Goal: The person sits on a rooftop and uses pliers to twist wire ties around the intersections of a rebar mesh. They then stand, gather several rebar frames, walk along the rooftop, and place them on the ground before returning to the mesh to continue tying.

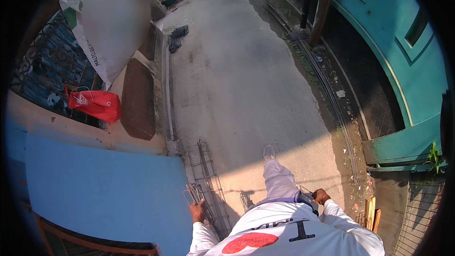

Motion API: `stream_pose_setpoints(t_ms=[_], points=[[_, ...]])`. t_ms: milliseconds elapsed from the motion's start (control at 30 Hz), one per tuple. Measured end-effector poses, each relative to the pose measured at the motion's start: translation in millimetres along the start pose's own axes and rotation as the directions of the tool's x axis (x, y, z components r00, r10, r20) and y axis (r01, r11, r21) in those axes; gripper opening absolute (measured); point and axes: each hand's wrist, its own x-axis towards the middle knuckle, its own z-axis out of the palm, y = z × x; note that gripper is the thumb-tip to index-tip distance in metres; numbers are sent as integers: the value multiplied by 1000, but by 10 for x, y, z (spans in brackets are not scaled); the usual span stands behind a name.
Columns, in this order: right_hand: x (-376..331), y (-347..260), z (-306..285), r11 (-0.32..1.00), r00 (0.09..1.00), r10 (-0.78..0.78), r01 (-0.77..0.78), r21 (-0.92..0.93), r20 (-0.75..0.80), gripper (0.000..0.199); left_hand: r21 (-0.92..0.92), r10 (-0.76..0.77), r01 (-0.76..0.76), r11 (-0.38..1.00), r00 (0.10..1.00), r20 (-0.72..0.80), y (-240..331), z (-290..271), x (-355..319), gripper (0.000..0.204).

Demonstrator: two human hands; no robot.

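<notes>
My left hand (197,211) is closed on a bundle of bent steel stirrups (194,191) at my left side, beside the blue wall. Beneath and beyond it, a long reinforcing bar cage (211,180) extends along the ground; where the bundle ends and the cage begins is hard to make out. My right hand (321,196) is closed at my right hip, with a thin bent steel stirrup (306,190) projecting from it toward my waist. Most of that stirrup is hidden by my hand and body.
A concrete lane (237,76) stretches ahead, with long steel bars (327,99) along its right edge by a pole (323,9). Dark coiled material (177,38) lies by the left kerb. A red bag (100,106) hangs on the left fence. Wooden pieces (370,211) stand at lower right.
</notes>
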Motion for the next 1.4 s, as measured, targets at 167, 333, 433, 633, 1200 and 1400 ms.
stream_pose_setpoints(t_ms=[167, 333, 433, 633, 1200, 1400], points=[[1155, -633, -2088, 843, 996, 4, -52, -535, -90, 25, 290, -197, 208, 934, 978, -66, 483, 781, 370, 48], [2082, -1235, -4253, 955, 797, -237, 88, -282, -556, 30, 790, -354, -613, 12, 736, 577, 498, 1132, 901, 38], [2614, -1676, -5078, 981, 796, -58, 159, 115, -603, 29, 872, -296, -433, 228, 823, 486, 850, 1349, 1039, 33], [3576, -2133, -5815, 919, 816, 201, 34, 392, -542, 23, 843, -206, -444, 304, 833, 513, 1705, 1716, 2265, 25], [5222, -3172, -7385, 945, 997, -21, -3, -327, -69, 33, 1, -188, 188, 982, 980, -60, 6122, 2723, 6415, 13], [6471, -3185, -8616, 978, 978, 157, -134, 162, -139, 34, -46, -326, 323, 945, 940, -99, 6769, 3306, 6907, 13]])
